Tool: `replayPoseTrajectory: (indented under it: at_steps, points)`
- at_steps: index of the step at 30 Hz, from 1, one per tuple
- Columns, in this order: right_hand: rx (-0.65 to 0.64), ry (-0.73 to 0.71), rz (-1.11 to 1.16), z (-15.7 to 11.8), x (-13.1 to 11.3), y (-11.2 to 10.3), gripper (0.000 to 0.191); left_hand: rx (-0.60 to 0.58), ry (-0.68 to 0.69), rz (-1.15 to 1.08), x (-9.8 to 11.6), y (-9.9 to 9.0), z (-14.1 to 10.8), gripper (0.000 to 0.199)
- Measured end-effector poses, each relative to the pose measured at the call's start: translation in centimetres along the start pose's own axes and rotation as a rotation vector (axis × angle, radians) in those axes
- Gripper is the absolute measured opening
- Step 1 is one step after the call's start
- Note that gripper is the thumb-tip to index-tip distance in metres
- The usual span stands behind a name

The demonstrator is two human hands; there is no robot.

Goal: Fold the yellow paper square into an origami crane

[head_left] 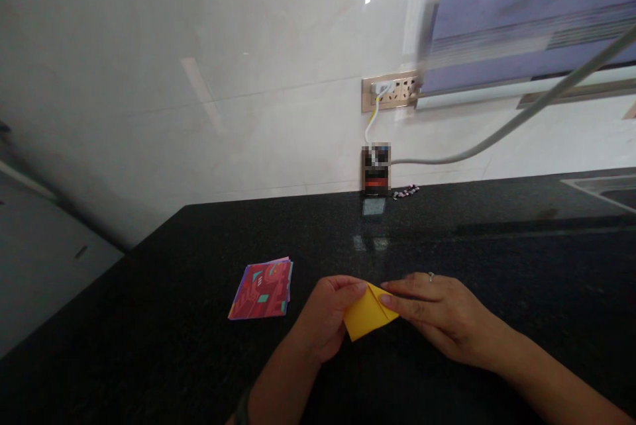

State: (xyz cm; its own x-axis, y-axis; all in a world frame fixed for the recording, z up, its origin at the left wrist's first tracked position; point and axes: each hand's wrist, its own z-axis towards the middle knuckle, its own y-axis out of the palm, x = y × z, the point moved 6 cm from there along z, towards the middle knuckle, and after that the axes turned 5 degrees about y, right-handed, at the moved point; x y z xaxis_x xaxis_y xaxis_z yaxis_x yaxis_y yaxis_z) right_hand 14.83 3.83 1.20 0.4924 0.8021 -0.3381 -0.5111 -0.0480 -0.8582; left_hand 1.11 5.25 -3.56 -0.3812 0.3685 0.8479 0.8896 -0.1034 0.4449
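Folded yellow paper in the hands at a black counter

The left hand is clamped on the yellow paper's left side, thumb on top. The right hand, wearing a ring, lays extended fingertips on the paper's right part, beside a crease; its thumb is hidden, so I cannot tell whether it pinches. The paper is low in the view, right of centre, between the hands; whether it touches the counter is unclear. Left of the left hand lies a stack of printed sheets, red uppermost. Farther back, a dark box, partly pixelated, stands near the pale wall, with beads beside it. Above it, a white cord hangs from a socket.
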Motion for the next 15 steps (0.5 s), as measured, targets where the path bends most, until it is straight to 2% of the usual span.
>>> replayPoseTrajectory:
  at_steps: [4,15]
  points:
    - [-0.041,-0.012,0.0,0.11,-0.4,0.12,0.042,-0.006,0.011,-0.026,-0.01,0.11,0.09,0.015]
    - [-0.047,-0.002,-0.053,0.1,-0.19,0.37,0.038,-0.021,0.016,-0.039,-0.28,0.1,0.19,0.014]
